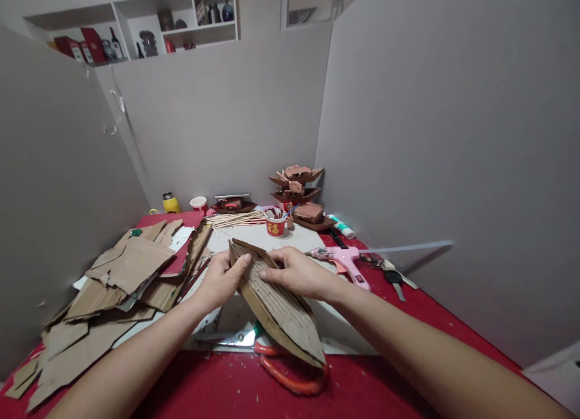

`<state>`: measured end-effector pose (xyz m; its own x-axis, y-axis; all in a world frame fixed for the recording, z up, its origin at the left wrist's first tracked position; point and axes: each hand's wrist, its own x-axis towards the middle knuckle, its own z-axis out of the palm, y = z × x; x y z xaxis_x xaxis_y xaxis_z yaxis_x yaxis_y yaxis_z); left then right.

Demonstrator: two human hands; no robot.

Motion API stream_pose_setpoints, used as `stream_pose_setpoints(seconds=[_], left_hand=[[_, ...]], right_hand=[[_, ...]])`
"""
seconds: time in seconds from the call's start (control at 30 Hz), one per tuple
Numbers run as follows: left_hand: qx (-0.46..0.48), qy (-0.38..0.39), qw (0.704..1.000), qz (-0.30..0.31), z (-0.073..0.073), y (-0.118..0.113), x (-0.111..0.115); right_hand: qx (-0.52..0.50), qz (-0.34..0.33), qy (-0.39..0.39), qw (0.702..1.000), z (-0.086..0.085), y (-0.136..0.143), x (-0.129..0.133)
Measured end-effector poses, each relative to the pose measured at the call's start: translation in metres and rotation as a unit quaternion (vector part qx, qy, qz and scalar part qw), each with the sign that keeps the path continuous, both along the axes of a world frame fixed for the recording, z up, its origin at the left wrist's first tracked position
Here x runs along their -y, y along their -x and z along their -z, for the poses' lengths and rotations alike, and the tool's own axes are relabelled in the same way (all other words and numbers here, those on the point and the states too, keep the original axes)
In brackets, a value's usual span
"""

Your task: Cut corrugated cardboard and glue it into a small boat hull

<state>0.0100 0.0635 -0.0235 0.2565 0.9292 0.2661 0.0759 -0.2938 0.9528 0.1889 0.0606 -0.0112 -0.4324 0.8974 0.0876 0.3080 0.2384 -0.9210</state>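
Observation:
A boat-shaped cardboard piece (281, 304) with ridged strips along its inside is held up at the middle, tilted toward the lower right. My left hand (223, 278) grips its far left edge, thumb on the inside. My right hand (296, 272) holds the opposite side, thumb pressed on the ridged surface and fingers hidden behind the edge. Under the piece lie scissors with orange-red handles (294, 380), partly covered by it. A pink glue gun (348, 263) with a long clear stick rests beyond my right hand.
Cardboard scraps (136, 265) pile up at left. Toward the back are thin wooden sticks (238, 220), a red cup (275, 225), stacked brown model boats (296, 186), a yellow bottle (171, 203) and a white tube (342, 227). Keys (393, 278) lie at right. Grey panels enclose the red-covered table (362, 383).

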Motion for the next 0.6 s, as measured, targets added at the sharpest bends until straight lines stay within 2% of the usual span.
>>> stream_pose_setpoints(seconds=[0.4,0.5,0.6], left_hand=[[0.007,0.048,0.999,0.021,0.009,0.005,-0.010],[0.008,0.037,0.999,0.013,0.006,0.007,-0.011],[0.011,-0.003,1.000,-0.021,0.003,0.009,-0.012]], right_hand=[[-0.029,0.005,0.068,0.997,0.009,0.001,-0.007],[-0.031,0.018,0.067,0.997,0.011,0.001,-0.009],[-0.027,0.035,0.051,0.998,0.012,0.003,-0.010]])
